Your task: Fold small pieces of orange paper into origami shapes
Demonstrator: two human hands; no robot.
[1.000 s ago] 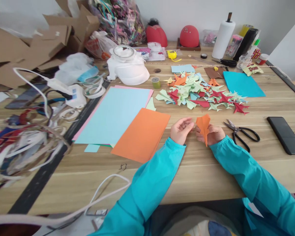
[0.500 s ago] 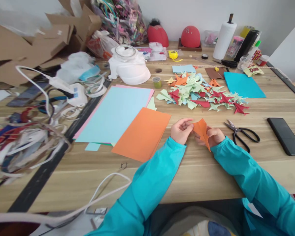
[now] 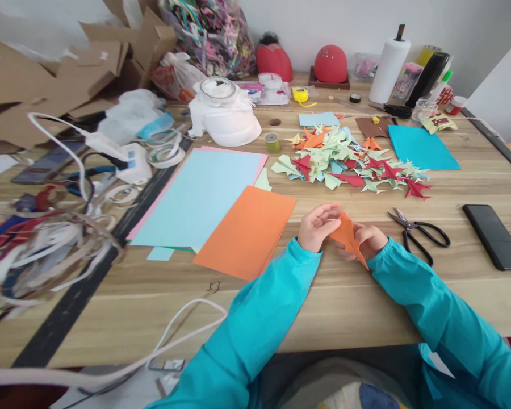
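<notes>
A small folded orange paper (image 3: 347, 236) with a pointed lower end is held between both hands, above the wooden table. My left hand (image 3: 317, 228) pinches its upper left edge between thumb and fingers. On the other side my right hand (image 3: 368, 241) grips it, thumb on top and some fingers hidden behind. To the left lie orange paper sheets (image 3: 249, 230), partly over a stack of light blue sheets (image 3: 204, 193). Beyond my hands spreads a pile of folded paper pieces (image 3: 336, 156) in pale green, red, orange and blue. Black-handled scissors (image 3: 421, 226) rest right of my right hand.
A black phone (image 3: 496, 236) lies at the right. Turquoise paper (image 3: 423, 147) sits at the back right, and a spool (image 3: 272, 142) stands left of the pile. Cables and ribbons (image 3: 46, 250) clutter the left side. A white cable (image 3: 187, 335) crosses the front edge.
The folded orange paper has turned between my hands, its point swinging slightly rightward and down. My left fingers have shifted a little to the right along it.
</notes>
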